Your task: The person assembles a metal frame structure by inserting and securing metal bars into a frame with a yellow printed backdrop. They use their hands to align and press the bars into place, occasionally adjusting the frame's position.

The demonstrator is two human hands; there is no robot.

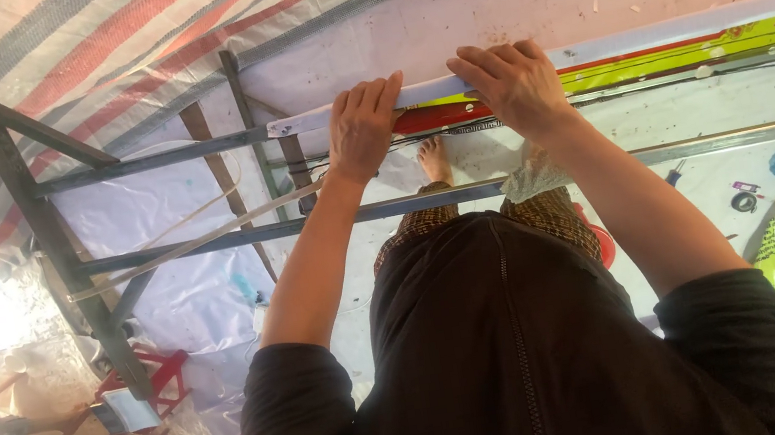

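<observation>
Black zipped top with pushed-up sleeves, brown patterned trousers, bare foot (435,158).
</observation>
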